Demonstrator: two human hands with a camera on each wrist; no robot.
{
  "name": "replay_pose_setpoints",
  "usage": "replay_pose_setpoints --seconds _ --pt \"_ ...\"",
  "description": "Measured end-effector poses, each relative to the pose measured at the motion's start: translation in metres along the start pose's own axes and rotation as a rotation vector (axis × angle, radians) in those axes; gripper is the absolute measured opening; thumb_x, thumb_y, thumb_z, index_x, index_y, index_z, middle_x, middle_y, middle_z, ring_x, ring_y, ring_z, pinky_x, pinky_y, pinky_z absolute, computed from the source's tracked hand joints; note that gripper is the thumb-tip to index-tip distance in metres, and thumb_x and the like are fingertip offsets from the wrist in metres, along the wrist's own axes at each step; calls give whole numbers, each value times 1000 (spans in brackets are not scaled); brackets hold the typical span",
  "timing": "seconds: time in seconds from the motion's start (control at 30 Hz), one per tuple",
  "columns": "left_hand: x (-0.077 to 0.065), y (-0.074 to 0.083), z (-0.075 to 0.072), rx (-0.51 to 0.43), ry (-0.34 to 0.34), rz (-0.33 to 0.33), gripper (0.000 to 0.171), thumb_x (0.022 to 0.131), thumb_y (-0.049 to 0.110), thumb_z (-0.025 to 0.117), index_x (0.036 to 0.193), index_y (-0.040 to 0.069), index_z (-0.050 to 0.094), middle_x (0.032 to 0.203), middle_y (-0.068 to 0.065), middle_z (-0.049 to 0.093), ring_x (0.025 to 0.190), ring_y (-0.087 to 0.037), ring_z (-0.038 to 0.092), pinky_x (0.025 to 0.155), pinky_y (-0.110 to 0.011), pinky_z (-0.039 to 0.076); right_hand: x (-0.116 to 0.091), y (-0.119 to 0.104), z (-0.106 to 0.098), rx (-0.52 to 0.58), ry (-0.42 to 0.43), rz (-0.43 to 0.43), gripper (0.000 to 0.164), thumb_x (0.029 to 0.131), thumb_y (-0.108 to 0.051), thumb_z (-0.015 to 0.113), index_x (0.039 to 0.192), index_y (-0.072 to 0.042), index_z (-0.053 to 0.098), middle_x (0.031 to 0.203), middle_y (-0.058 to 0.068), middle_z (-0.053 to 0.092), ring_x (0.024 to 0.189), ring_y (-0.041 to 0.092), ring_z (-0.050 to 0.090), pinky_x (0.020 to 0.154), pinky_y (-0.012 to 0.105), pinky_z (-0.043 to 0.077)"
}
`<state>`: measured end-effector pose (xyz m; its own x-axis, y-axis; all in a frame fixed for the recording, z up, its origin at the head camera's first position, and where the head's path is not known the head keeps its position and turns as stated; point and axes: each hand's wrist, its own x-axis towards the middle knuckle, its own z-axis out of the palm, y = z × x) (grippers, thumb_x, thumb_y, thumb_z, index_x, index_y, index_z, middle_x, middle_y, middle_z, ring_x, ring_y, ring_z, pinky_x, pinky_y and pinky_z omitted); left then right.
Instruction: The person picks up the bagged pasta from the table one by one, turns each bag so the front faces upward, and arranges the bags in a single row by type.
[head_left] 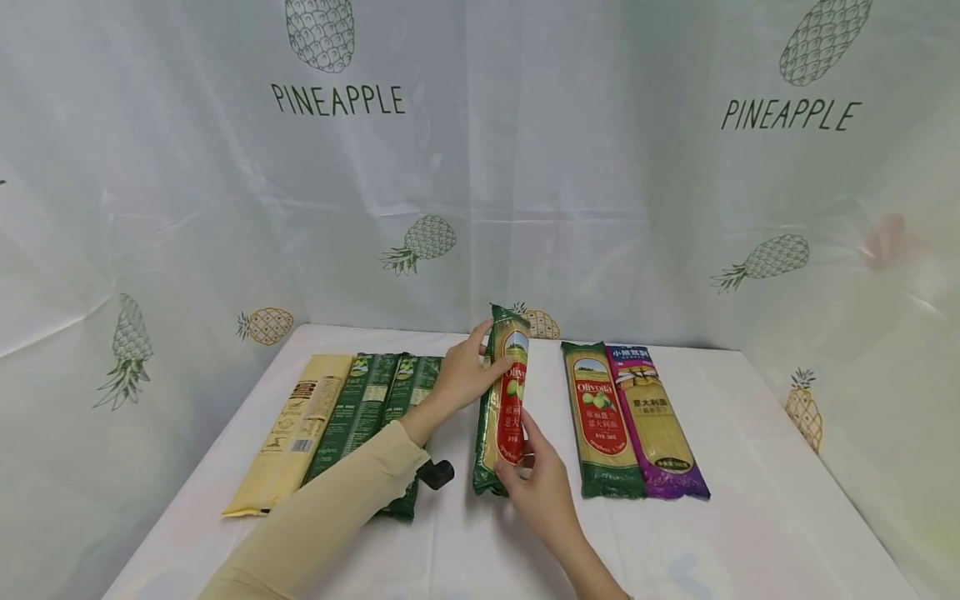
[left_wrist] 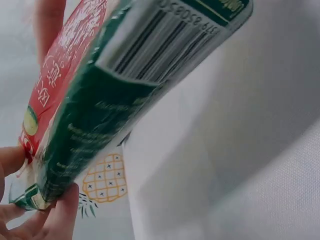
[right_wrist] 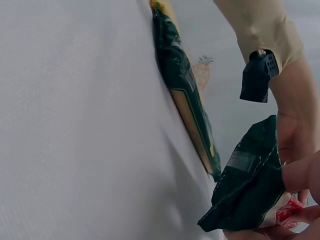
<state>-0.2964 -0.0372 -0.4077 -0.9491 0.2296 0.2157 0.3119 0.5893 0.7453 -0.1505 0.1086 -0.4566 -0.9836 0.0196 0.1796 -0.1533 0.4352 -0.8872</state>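
Observation:
A green-and-red packet of spaghetti (head_left: 512, 392) is tilted upright above the middle of the table, its red label facing the head camera. My left hand (head_left: 467, 367) grips it near the top, thumb across the front. Lower down, my right hand (head_left: 542, 483) pinches the same packet by its bottom right side. The left wrist view shows the packet's green side (left_wrist: 95, 110) with a barcode, and the left fingers (left_wrist: 62, 215) around the far end. In the right wrist view the crimped green end (right_wrist: 245, 185) sticks out past the right fingers (right_wrist: 300, 175).
To the right lie another red-label spaghetti packet (head_left: 600, 417) and a purple pasta packet (head_left: 656, 417), side by side. On the left are a yellow packet (head_left: 296, 433) and two green packets (head_left: 358, 408) showing their backs. A pineapple-print curtain (head_left: 585, 192) stands behind the white table (head_left: 765, 500).

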Motion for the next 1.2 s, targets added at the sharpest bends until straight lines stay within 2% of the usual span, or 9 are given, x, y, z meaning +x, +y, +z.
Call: replay_pose_setpoints --seconds 0.17,0.3,0.4,0.57,0.63,0.8,0.9,1.07,1.2 --pt "1 -1 -1 -50 2 -8 79 102 39 74 166 13 36 120 -16 71 94 -26 70 74 -40 59 0 -1 -1 -94 18 -47 82 90 -4 82 162 -4 42 106 8 68 91 16 64 75 27 58" --pt "1 -2 -2 -97 6 -34 72 103 27 73 165 15 38 117 -15 72 89 -23 72 75 -40 59 1 1 -3 -78 -15 -19 83 91 -11 84 163 -8 42 107 9 67 89 17 64 75 28 58" --pt "0 -1 -3 -136 4 -60 70 103 21 71 165 16 39 117 -14 72 88 -22 73 76 -41 59 2 2 -4 -7 -80 58 86 92 -15 84 165 -13 39 109 12 65 89 19 67 76 30 59" --pt "-2 1 -6 -193 -16 -83 67 104 16 69 164 16 40 120 -15 72 89 -24 74 82 -46 58 5 2 -11 196 -194 233 90 96 -22 80 169 -20 27 140 25 57 109 30 68 87 43 61" --pt "-3 2 -7 -214 -31 -93 66 105 16 67 164 16 40 122 -16 71 92 -25 74 85 -47 58 7 1 -14 289 -229 295 89 99 -24 76 170 -22 22 148 26 51 116 32 64 89 44 59" --pt "-3 1 -8 -280 -47 -147 65 105 17 65 165 17 39 125 -15 71 96 -25 74 90 -48 57 10 5 -21 455 -285 378 84 104 -22 67 171 -27 16 143 22 57 112 28 59 81 35 49" --pt "-2 0 -9 -303 -51 -164 66 106 17 65 165 18 37 128 -16 70 97 -25 74 91 -48 57 10 8 -23 504 -288 380 83 105 -19 67 171 -29 17 138 20 57 109 25 61 82 35 52" --pt "-3 1 -9 -294 -60 -159 65 106 17 64 165 18 37 129 -16 70 95 -23 74 91 -47 58 9 10 -22 551 -274 376 82 105 -15 67 170 -30 20 133 20 54 108 27 65 88 40 61" --pt "-4 1 -8 -264 -65 -145 66 106 18 64 166 16 36 128 -17 70 97 -26 74 90 -49 58 9 9 -19 518 -214 355 82 103 -14 71 168 -29 24 126 19 57 105 25 66 84 36 61"
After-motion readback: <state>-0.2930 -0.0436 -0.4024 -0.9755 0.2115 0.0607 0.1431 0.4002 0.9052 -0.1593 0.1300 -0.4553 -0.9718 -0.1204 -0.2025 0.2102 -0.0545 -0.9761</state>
